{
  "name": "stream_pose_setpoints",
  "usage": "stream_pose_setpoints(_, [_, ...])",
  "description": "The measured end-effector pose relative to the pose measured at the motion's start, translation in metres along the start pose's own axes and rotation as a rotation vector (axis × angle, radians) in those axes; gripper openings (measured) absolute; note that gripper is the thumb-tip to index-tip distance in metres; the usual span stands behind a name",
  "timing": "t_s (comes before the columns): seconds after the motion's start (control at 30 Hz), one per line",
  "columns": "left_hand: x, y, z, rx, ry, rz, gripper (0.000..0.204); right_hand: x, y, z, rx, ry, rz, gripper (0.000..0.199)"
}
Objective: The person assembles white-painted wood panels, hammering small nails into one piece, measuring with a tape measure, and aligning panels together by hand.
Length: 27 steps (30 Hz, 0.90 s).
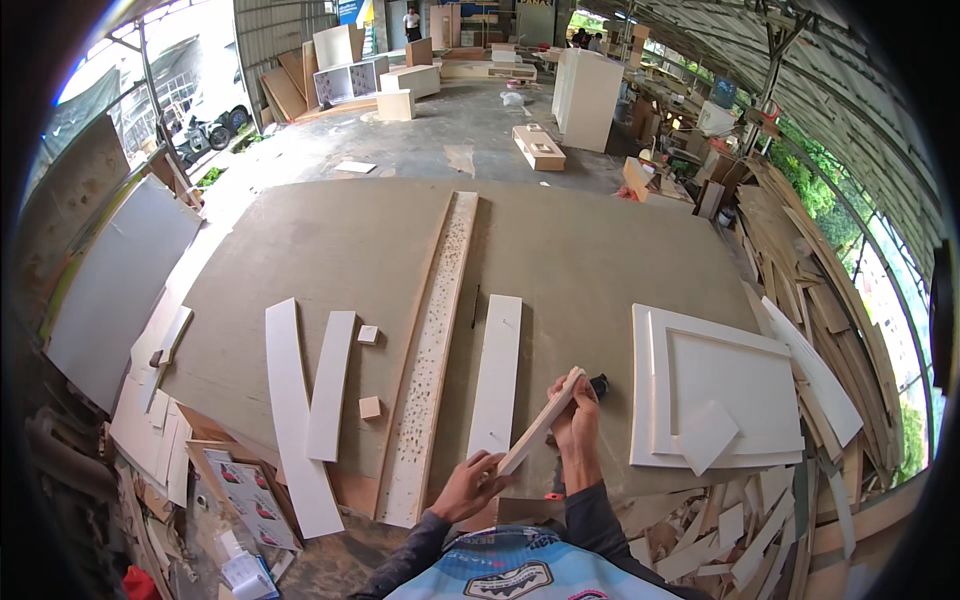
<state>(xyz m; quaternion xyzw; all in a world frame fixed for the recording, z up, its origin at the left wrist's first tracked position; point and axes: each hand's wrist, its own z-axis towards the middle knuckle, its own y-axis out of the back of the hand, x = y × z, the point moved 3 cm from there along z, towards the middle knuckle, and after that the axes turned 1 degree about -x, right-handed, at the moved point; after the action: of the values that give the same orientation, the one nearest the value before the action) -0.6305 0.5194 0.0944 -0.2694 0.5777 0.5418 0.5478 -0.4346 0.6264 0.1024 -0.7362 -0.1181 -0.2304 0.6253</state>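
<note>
Both hands grip one narrow wood strip above the near tabletop edge: left hand at its near end, right hand at its far end. The strip is lifted, not laid down. Beyond lie three white strips, two small blocks, one perforated board, and one white panel at right.

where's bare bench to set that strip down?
Both hands hold the wood strip. Free: the bench's far half, and between the white plank and white panel door. Crowded: near-left, around the curved white strips.
</note>
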Motion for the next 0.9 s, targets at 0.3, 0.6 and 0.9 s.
stream_pose_setpoints(0.3, [0.029,0.001,-0.019,-0.191,0.02,0.251,0.016,-0.037,0.001,0.027,-0.012,-0.162,-0.048,0.016])
stream_pose_setpoints(0.6, [0.035,-0.012,-0.015,-0.279,0.055,0.399,0.015,-0.074,0.027,0.059,0.043,-0.265,0.043,0.017])
stream_pose_setpoints(0.9, [0.062,0.0,-0.001,-0.3,0.136,0.411,0.015,-0.103,0.057,0.079,0.007,-0.219,-0.398,0.021])
